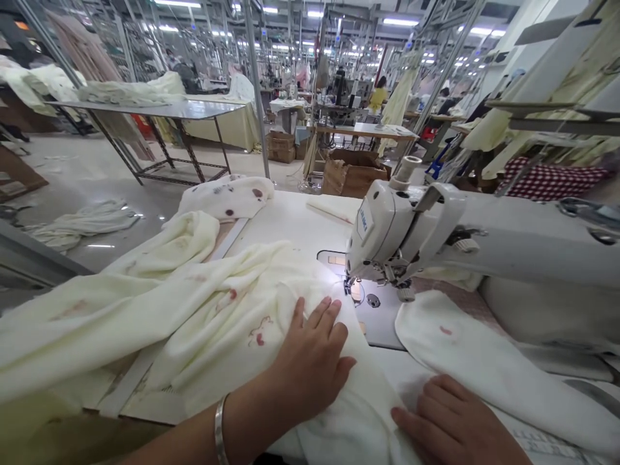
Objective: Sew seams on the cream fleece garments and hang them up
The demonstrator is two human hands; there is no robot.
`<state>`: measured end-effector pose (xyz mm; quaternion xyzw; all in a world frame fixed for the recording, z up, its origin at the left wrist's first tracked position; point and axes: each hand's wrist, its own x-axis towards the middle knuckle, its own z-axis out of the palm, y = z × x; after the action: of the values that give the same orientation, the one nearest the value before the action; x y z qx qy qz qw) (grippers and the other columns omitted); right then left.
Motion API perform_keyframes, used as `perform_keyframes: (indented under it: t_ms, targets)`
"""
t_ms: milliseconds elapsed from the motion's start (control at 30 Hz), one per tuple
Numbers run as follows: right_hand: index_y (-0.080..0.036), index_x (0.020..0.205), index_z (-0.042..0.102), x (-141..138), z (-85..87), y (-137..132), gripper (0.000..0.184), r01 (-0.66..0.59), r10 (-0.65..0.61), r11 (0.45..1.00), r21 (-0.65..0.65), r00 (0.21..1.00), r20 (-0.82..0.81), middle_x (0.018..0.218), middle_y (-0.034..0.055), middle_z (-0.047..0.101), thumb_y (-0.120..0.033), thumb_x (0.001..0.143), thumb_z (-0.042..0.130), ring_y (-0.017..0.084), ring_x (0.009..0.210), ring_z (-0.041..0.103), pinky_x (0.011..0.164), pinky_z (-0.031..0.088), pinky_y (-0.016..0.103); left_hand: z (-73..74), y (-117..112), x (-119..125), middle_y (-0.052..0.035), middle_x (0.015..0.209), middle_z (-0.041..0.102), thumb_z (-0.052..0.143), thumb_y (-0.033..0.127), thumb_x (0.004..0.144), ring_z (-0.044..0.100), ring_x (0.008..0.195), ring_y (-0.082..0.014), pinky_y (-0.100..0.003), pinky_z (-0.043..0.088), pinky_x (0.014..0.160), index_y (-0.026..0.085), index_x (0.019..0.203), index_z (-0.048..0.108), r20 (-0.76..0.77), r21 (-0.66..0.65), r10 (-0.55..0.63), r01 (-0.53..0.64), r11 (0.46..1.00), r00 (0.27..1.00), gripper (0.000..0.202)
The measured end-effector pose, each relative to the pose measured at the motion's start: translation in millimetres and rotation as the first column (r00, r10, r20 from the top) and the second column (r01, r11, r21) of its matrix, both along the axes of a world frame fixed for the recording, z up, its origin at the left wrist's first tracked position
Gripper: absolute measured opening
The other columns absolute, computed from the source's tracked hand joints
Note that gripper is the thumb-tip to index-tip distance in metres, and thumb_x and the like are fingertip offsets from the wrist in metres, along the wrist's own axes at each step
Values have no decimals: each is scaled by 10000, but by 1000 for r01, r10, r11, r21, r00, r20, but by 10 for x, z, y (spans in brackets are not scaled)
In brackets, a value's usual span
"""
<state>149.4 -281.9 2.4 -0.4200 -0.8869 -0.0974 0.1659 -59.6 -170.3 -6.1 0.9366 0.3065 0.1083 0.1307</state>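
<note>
Cream plush fabric [213, 329] with small reddish animal prints spreads over the sewing machine table, its edge reaching the presser foot [347, 286], where a light shines. My left hand [314, 358] lies on this fabric just in front of the foot, fingers stretched out and pressing down. Closer to me on the right, my right hand [453, 423] has its fingers curled at the fabric's edge; its fingertips are partly hidden. The white sewing machine [402, 226] stands beyond both hands. A white fabric piece [465, 336] with a rounded end lies right of the needle plate.
A bundle of spotted white fabric [227, 197] rests on the table's far left corner. Behind stand a cardboard box [351, 174] and a metal-topped table [169, 108] bearing cloth. A fabric heap [92, 223] is on the floor at left. A person in yellow [378, 95] is farther back.
</note>
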Motion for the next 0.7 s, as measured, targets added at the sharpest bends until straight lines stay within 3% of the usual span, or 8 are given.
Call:
perform_keyframes:
  t_ms: [67, 133, 267, 400, 500, 700]
  targets:
    - [-196, 859, 613, 13, 26, 14, 248, 8, -8, 1000, -20, 999, 35, 622, 6, 599, -113, 899, 383, 148, 587, 548, 625, 405, 305, 1, 5, -1, -190, 1407, 346, 431, 331, 883, 247, 1333, -313, -644, 150, 1035, 131, 1016, 512, 8, -14, -16, 16, 1000, 1000, 253]
    - [-207, 872, 636, 32, 32, 46, 243, -61, 58, 998, 33, 996, 70, 772, 17, 674, -135, 901, 405, 165, 708, 600, 698, 421, 324, -9, 43, -7, -190, 1403, 351, 432, 343, 882, 254, 1327, -319, -652, 139, 1031, 132, 1034, 497, 19, -19, -43, 43, 999, 999, 268]
    - [-220, 922, 660, 27, 12, 180, 288, -153, 138, 982, 111, 982, 128, 979, -36, 693, -155, 924, 380, 167, 855, 615, 777, 403, 330, -33, 296, -35, -175, 1380, 382, 447, 364, 879, 276, 1313, -314, -624, 139, 1038, 143, 1045, 494, 40, 21, -115, 114, 993, 993, 281]
    - [-194, 955, 653, -67, 13, 398, 261, -76, 74, 997, 25, 994, 86, 995, -1, 691, -170, 919, 395, 162, 854, 609, 785, 411, 321, -15, 745, -37, -160, 1342, 425, 462, 394, 884, 324, 1287, -282, -551, 163, 1052, 146, 1067, 498, 42, 72, -220, 216, 974, 975, 310]
    - [-173, 974, 639, -136, -6, 615, 238, -52, 53, 998, 39, 998, -17, 964, 30, 691, -151, 903, 413, 164, 833, 596, 757, 421, 324, 17, 1086, 11, -148, 1325, 450, 469, 403, 888, 359, 1265, -245, -476, 182, 1061, 144, 1095, 498, 41, 105, -289, 283, 953, 956, 332]
    - [-154, 957, 622, -139, -139, 991, 216, 38, -35, 999, 31, 995, -97, 899, 58, 648, -113, 881, 424, 187, 849, 563, 734, 425, 322, 6, 1595, 171, -121, 1336, 453, 475, 409, 892, 377, 1256, -216, -378, 195, 1067, 137, 1177, 489, 2, 167, -330, 325, 931, 944, 394]
